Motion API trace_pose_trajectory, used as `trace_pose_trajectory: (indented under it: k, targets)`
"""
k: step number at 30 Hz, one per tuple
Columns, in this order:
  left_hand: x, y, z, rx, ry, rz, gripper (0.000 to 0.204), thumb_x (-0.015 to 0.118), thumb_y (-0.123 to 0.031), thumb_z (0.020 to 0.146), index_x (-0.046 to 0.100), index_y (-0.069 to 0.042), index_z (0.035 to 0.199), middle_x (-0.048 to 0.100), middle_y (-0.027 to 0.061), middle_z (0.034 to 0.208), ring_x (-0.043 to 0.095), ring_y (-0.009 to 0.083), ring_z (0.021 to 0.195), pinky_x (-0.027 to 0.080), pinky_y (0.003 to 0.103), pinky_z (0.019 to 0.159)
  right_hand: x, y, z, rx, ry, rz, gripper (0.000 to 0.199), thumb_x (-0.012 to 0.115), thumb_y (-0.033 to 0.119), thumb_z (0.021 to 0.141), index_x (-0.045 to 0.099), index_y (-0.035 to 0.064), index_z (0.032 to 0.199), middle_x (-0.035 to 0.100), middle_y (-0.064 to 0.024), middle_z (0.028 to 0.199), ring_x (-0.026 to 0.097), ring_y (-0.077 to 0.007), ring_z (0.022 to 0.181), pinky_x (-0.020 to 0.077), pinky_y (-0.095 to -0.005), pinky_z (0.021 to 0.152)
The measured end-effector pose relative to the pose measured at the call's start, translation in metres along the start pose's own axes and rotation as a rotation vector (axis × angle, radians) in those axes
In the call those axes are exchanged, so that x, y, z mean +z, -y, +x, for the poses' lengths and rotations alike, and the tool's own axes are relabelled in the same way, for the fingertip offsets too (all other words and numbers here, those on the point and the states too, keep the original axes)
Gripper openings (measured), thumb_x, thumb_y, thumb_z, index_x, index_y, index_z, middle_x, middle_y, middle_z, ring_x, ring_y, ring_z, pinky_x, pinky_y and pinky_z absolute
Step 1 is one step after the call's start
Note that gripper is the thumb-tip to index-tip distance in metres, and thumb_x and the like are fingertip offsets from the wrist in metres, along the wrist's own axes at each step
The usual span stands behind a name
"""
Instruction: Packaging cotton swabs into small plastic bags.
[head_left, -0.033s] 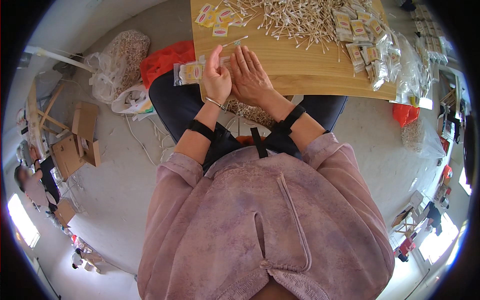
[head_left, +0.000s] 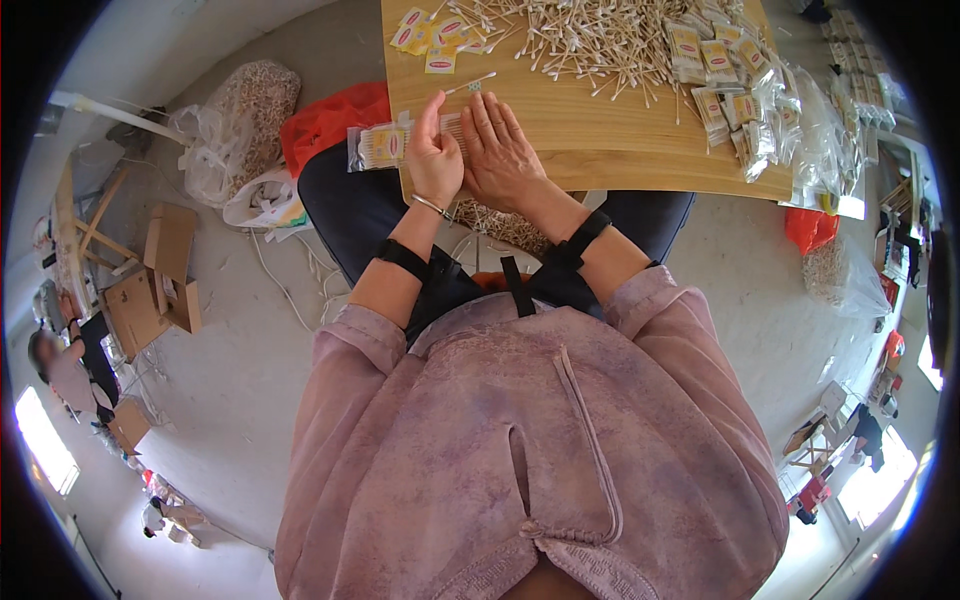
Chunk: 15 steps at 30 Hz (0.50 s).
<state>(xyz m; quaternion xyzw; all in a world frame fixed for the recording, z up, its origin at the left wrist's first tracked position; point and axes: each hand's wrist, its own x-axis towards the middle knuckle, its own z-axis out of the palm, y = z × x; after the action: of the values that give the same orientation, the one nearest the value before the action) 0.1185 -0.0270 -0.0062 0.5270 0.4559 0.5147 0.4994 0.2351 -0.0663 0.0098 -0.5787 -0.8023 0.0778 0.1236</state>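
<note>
My left hand (head_left: 435,155) grips a small clear bag (head_left: 375,147) with a yellow and red label, partly filled with cotton swabs, at the near left edge of a wooden board (head_left: 600,140). My right hand (head_left: 500,150) lies right beside it, fingers straight and together over a small bundle of cotton swabs (head_left: 452,125) at the bag's mouth. A single swab (head_left: 470,83) lies just beyond my fingertips. A big loose pile of cotton swabs (head_left: 590,40) covers the board's far side.
Yellow and red labels (head_left: 430,40) lie at the board's far left, and filled packets (head_left: 725,90) are stacked at its right. On the floor to the left are a red bag (head_left: 330,115), plastic bags (head_left: 235,130) and cardboard boxes (head_left: 165,270). Other people (head_left: 60,370) are far left.
</note>
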Motion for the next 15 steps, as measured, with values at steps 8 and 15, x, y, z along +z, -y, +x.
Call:
trace_pose_trajectory:
  k: [8, 15]
  targets:
    - [0.001, 0.000, 0.007, 0.038, -0.004, 0.165, 0.064, 0.032, 0.024, 0.067, 0.054, -0.001, 0.122, 0.050, 0.0165, 0.131, 0.044, 0.0258, 0.128, 0.039, 0.031, 0.105, 0.004, -0.006, 0.006, 0.012, -0.044, 0.061, 0.064, 0.038, 0.031, 0.091, 0.026, -0.0127, 0.136, 0.021, -0.0315, 0.145, 0.018, -0.0414, 0.138, 0.0120, -0.0461, 0.114]
    - [0.004, 0.003, 0.007, 0.069, -0.015, 0.128, 0.063, 0.030, 0.024, 0.068, 0.053, 0.001, 0.122, 0.051, 0.0166, 0.130, 0.044, 0.0254, 0.128, 0.038, 0.032, 0.106, 0.009, -0.003, 0.003, 0.043, -0.086, 0.050, 0.064, 0.038, 0.030, 0.091, 0.025, -0.0133, 0.136, 0.020, -0.0320, 0.145, 0.017, -0.0419, 0.138, 0.0121, -0.0464, 0.114]
